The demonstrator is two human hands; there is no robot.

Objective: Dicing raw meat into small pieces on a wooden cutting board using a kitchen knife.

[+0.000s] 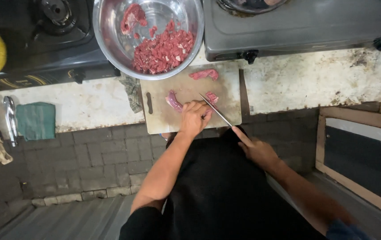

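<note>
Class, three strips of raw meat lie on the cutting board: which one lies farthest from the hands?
The strip at the board's far edge, beside the steel bowl; the other two lie by the left hand.

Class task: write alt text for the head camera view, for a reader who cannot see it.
A person's left hand steadies raw meat on a cutting board while the right hand slices with a knife. Behind the board, a steel bowl holds diced meat, between two stoves.

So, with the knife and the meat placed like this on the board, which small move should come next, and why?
Probably draw the knife down through the meat strip beside the left hand. The blade already lies angled against that piece, the left hand pins it on the cutting board, and the right hand grips the handle. Two more strips wait uncut, while the steel bowl holds diced meat.
</note>
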